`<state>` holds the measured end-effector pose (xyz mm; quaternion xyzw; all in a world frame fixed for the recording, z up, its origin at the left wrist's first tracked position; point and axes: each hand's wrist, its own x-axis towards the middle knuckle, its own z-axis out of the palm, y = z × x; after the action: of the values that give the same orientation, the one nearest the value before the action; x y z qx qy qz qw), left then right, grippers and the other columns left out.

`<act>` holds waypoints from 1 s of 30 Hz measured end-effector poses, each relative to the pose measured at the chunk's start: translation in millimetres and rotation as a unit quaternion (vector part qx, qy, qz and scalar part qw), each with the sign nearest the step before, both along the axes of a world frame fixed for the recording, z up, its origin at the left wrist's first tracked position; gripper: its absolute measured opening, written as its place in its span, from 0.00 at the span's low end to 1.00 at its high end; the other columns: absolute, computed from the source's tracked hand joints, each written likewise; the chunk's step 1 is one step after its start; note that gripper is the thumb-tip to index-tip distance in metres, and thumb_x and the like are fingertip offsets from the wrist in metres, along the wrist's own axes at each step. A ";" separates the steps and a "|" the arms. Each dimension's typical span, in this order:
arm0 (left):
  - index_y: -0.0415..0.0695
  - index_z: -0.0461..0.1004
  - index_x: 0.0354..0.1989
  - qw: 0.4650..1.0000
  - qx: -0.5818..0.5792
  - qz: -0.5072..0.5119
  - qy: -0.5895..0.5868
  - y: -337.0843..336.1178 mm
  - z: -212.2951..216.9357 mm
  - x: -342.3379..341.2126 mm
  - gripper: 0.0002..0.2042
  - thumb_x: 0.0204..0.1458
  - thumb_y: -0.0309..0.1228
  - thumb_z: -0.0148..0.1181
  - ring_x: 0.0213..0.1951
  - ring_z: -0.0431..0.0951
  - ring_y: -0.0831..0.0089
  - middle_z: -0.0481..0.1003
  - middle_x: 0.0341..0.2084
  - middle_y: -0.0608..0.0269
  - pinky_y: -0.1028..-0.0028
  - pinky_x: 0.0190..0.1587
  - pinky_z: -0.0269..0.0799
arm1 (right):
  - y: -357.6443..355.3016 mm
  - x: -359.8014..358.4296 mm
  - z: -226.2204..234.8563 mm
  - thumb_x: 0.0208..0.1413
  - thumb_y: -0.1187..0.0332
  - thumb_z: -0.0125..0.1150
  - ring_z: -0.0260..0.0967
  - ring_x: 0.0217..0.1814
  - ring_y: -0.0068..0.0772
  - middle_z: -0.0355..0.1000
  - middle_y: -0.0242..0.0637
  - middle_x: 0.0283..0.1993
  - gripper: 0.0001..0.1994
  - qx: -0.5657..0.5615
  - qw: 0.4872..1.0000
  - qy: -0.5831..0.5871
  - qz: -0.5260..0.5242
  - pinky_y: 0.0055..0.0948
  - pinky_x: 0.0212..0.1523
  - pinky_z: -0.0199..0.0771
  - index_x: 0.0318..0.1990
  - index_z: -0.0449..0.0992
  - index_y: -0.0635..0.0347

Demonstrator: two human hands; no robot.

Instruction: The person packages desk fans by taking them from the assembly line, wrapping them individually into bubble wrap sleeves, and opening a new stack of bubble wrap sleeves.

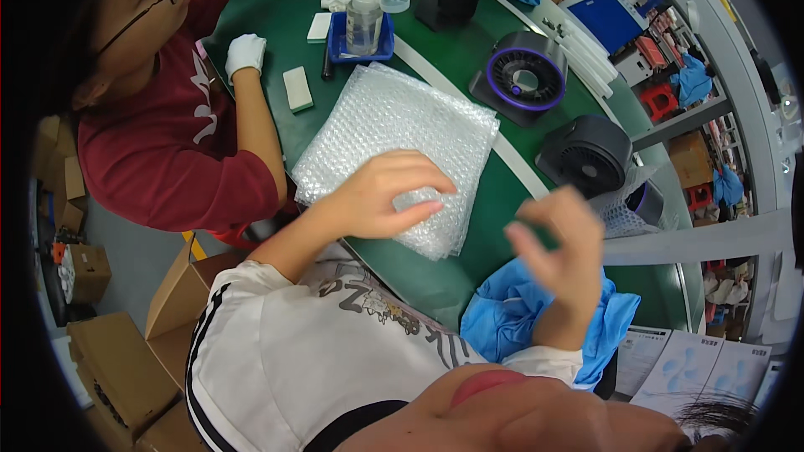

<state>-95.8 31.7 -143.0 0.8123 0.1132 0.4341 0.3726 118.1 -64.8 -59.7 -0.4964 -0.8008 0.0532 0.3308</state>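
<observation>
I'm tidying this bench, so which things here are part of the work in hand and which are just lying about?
In hand:
left hand, pressing on the bubble wrap stack
right hand, raised, holding nothing
dark fan, nearest it

Lying about:
blue cloth
clear bottle
white block
cardboard boxes

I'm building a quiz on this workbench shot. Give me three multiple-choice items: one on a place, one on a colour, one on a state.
1. Where does the left hand rest?
A on the bubble wrap
B on a fan
C on a box

2. What colour is the ring on the nearest open fan?
A red
B purple
C yellow

3. How is the right hand?
A gripping a fan
B raised, empty, blurred
C flat on the table

Key: 1 A, its fingers press the sheets; 2 B, a purple rim circles the grille; 3 B, it hovers holding nothing.
</observation>
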 end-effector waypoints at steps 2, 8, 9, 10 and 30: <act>0.38 0.72 0.33 0.994 0.040 0.009 0.097 1.8 -3.3 -7.4 0.10 0.41 0.26 0.57 0.32 0.72 0.58 0.73 0.28 0.54 0.69 0.37 0.67 | 19.6 37.0 7.7 0.34 0.75 0.63 0.65 0.36 0.34 0.67 0.39 0.35 0.16 0.038 0.986 0.013 -0.159 0.28 0.36 0.65 0.36 0.70 0.62; 0.41 0.72 0.38 0.911 0.007 0.071 0.406 14.7 -29.0 -34.0 0.16 0.35 0.26 0.62 0.38 0.71 0.57 0.72 0.32 0.53 0.66 0.40 0.67 | 73.9 190.0 -40.9 0.26 0.62 0.71 0.55 0.56 0.50 0.58 0.51 0.51 0.43 -0.006 0.932 -0.212 -0.293 0.38 0.56 0.56 0.57 0.58 0.55; 0.40 0.71 0.38 0.924 -0.002 0.045 0.380 18.0 -32.6 -35.7 0.17 0.33 0.24 0.61 0.40 0.70 0.57 0.72 0.32 0.54 0.67 0.42 0.66 | 76.5 200.2 -42.0 0.26 0.62 0.71 0.55 0.56 0.50 0.58 0.51 0.51 0.43 -0.009 0.931 -0.214 -0.295 0.38 0.56 0.56 0.57 0.58 0.55; 0.39 0.71 0.38 0.935 -0.014 0.021 0.354 19.1 -35.7 -38.4 0.18 0.32 0.21 0.61 0.42 0.69 0.56 0.72 0.33 0.55 0.67 0.44 0.65 | 78.4 202.8 -41.9 0.24 0.61 0.71 0.54 0.56 0.51 0.58 0.51 0.51 0.45 -0.036 0.932 -0.186 -0.310 0.39 0.56 0.56 0.57 0.58 0.55; 0.38 0.71 0.33 0.952 -0.194 0.079 0.224 29.6 -33.2 19.8 0.07 0.49 0.28 0.52 0.23 0.70 0.76 0.71 0.20 0.58 0.74 0.28 0.64 | -18.6 60.2 -5.0 0.20 0.64 0.73 0.59 0.51 0.40 0.60 0.43 0.48 0.46 0.315 0.897 -0.092 -0.296 0.36 0.51 0.60 0.55 0.58 0.66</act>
<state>-75.9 61.3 -176.2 0.7892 0.3394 0.2392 0.4525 178.3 -83.4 -64.7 -0.5832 -0.6184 -0.3483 0.3953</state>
